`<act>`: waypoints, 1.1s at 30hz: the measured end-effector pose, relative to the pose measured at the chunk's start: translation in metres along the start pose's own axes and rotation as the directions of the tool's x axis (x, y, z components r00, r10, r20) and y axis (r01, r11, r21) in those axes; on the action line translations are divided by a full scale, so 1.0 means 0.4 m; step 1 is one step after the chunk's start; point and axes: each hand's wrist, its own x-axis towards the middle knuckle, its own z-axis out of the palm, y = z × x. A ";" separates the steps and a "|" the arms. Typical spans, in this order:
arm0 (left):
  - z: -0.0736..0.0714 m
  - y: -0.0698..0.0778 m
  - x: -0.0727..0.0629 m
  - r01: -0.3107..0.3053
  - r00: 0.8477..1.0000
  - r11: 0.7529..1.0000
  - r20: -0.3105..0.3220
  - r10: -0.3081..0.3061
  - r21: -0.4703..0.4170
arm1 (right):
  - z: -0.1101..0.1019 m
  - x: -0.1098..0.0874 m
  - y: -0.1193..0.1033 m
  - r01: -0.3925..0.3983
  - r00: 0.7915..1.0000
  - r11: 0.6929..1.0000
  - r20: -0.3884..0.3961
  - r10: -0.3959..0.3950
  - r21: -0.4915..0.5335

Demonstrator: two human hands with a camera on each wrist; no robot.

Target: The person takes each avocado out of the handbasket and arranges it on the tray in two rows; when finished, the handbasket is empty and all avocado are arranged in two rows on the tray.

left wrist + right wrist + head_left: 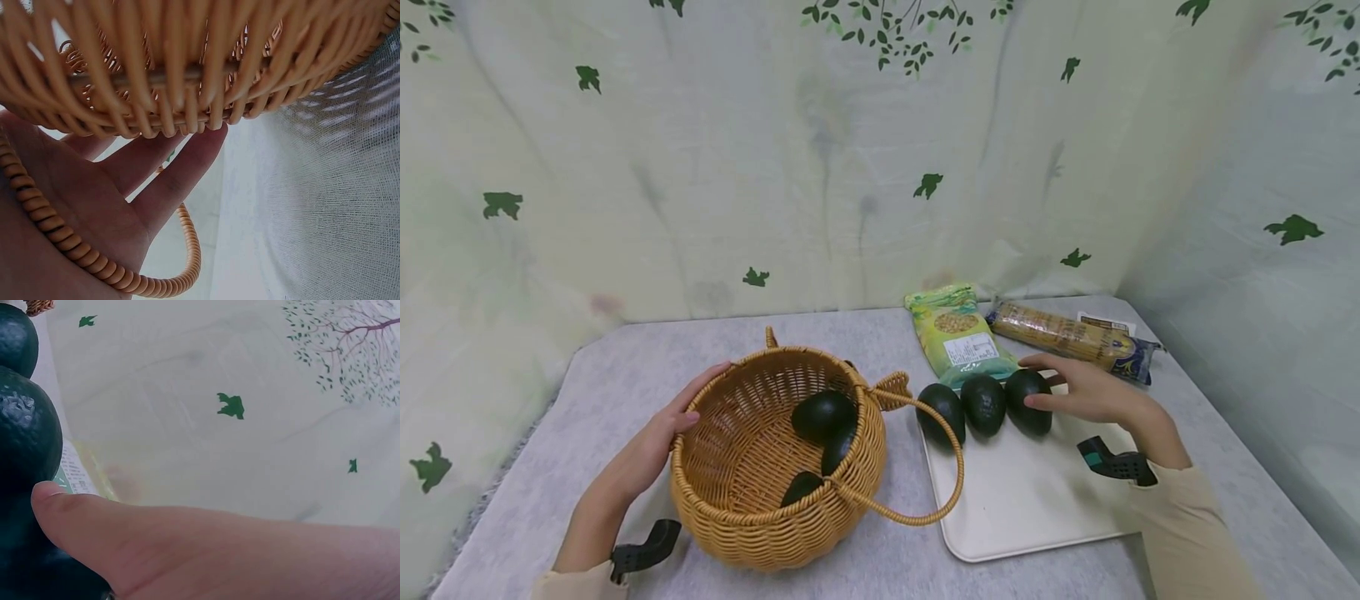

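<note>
My left hand [658, 442] rests against the outer left side of a round wicker basket [775, 533], thumb tip at its rim. In the left wrist view, its straight fingers [187, 169] touch the woven wall. The basket tilts toward me; several dark green avocados, such as this avocado [822, 415], lie inside. My right hand [1093, 392] holds the rightmost avocado [1028, 404] of three in a row, thumb on the near side and fingers beyond. Beside it lie the middle avocado [982, 406] and the left avocado [938, 410], at the back of a white tray [1037, 508].
Behind the tray lies a green and yellow food packet [958, 329]. To its right is a long pack of pasta [1060, 333], with a small label [1107, 323] behind. The basket's looped handle [958, 475] overhangs the tray's left edge. A leaf-printed curtain [850, 208] stands behind the table.
</note>
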 end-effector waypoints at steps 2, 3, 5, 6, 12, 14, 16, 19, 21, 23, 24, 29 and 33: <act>0.000 0.000 0.000 0.006 1.000 1.000 0.000 -0.006 0.000 | -0.002 -0.001 0.000 0.001 1.000 1.000 -0.005 -0.001 -0.011; 0.000 0.000 -0.001 0.009 1.000 1.000 -0.001 -0.009 0.002 | -0.003 -0.002 -0.001 -0.004 1.000 1.000 -0.007 0.004 -0.015; 0.000 -0.001 -0.001 0.012 1.000 1.000 -0.004 -0.012 0.006 | -0.004 -0.003 -0.002 -0.012 1.000 1.000 -0.011 0.012 -0.020; 0.000 -0.002 -0.001 0.013 1.000 1.000 -0.004 -0.013 0.006 | -0.005 -0.003 -0.003 -0.013 1.000 1.000 -0.011 0.013 -0.022; 0.000 -0.003 -0.001 0.018 1.000 1.000 -0.004 -0.018 0.003 | -0.006 -0.004 -0.006 -0.015 1.000 1.000 -0.019 0.015 -0.008; -0.001 -0.002 -0.001 0.020 1.000 1.000 -0.004 -0.020 0.002 | -0.006 -0.004 -0.006 -0.003 1.000 1.000 -0.027 0.003 -0.006; 0.000 -0.001 -0.001 0.021 1.000 1.000 -0.004 -0.021 0.008 | -0.007 -0.005 -0.007 0.006 0.999 1.000 -0.037 -0.006 -0.006; 0.001 0.002 0.000 0.024 1.000 0.999 -0.011 -0.024 0.031 | -0.007 -0.005 -0.007 0.010 0.998 1.000 -0.057 -0.010 -0.003; 0.002 0.003 0.000 0.028 0.999 0.999 -0.017 -0.027 0.044 | -0.007 -0.006 -0.010 0.008 0.997 1.000 -0.072 -0.008 -0.004; 0.004 0.003 0.000 0.029 0.999 0.999 -0.022 -0.028 0.045 | -0.006 -0.006 -0.012 0.006 0.996 1.000 -0.084 -0.007 -0.004; 0.004 0.003 0.000 0.029 0.999 0.999 -0.023 -0.028 0.039 | -0.006 -0.006 -0.014 0.008 0.996 1.000 -0.090 -0.009 -0.010; 0.006 0.003 -0.001 0.033 0.999 0.999 -0.023 -0.033 0.018 | -0.008 -0.006 -0.023 0.028 0.993 1.000 -0.118 -0.028 -0.005; 0.006 0.003 -0.002 0.040 0.999 0.999 -0.021 -0.039 0.013 | -0.013 -0.004 -0.032 0.068 0.987 0.998 -0.144 -0.065 0.017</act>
